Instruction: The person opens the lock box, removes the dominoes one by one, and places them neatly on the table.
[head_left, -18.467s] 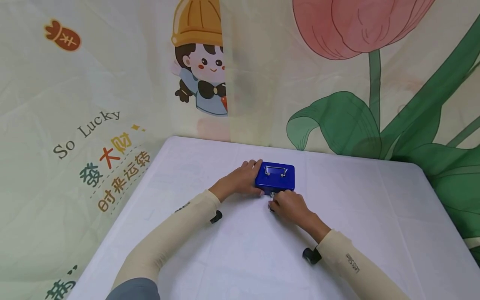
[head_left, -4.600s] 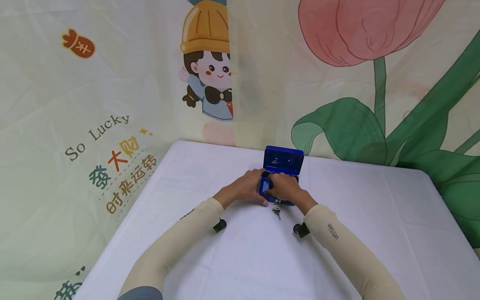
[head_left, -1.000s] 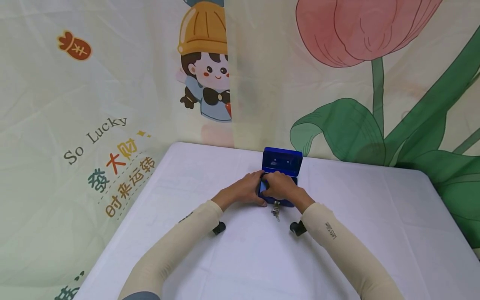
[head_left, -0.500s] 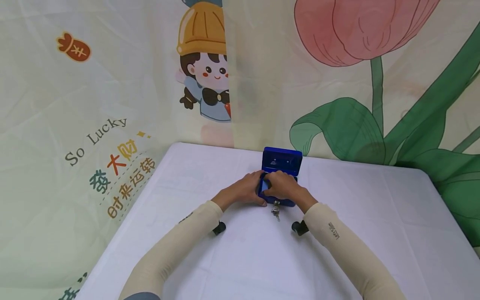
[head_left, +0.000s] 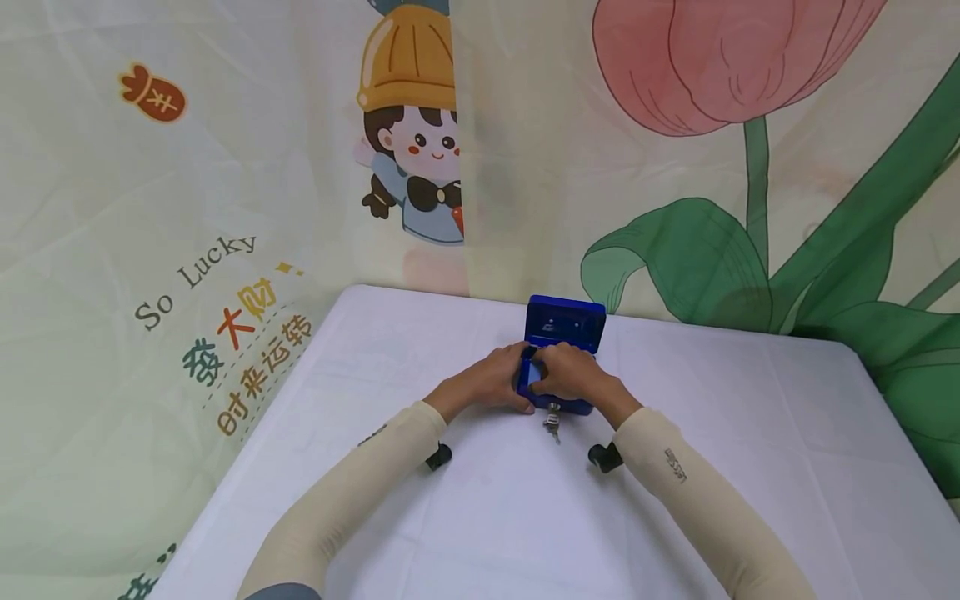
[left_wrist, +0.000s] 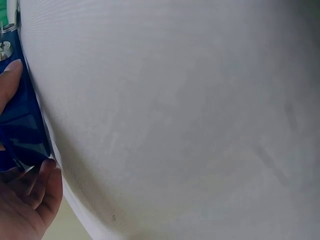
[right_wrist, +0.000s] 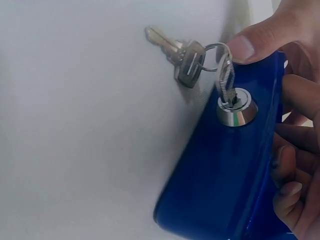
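Observation:
A small blue metal cash box [head_left: 566, 323] stands at the back of the table with its lid raised. My left hand [head_left: 497, 381] grips its left side, the thumb at the front corner. My right hand [head_left: 570, 372] reaches over the front rim into the box, its fingers bent downward; I cannot tell whether they hold anything. Left of those fingers a pale blue patch [head_left: 535, 372] shows inside. One key [right_wrist: 227, 80] sits in the round front lock [right_wrist: 237, 115], and a second key [right_wrist: 191, 65] hangs from the same ring. Most of the interior is hidden.
White cloth covers the table [head_left: 480, 517]. Behind it hangs a printed backdrop [head_left: 525, 167] with a cartoon figure and a pink tulip. Small black cameras [head_left: 604, 457] are strapped under both sleeved wrists.
Earlier the lid was down and my right hand was at the key. Since then the lid has been raised and that hand has entered the box. Lately it has shifted slightly right.

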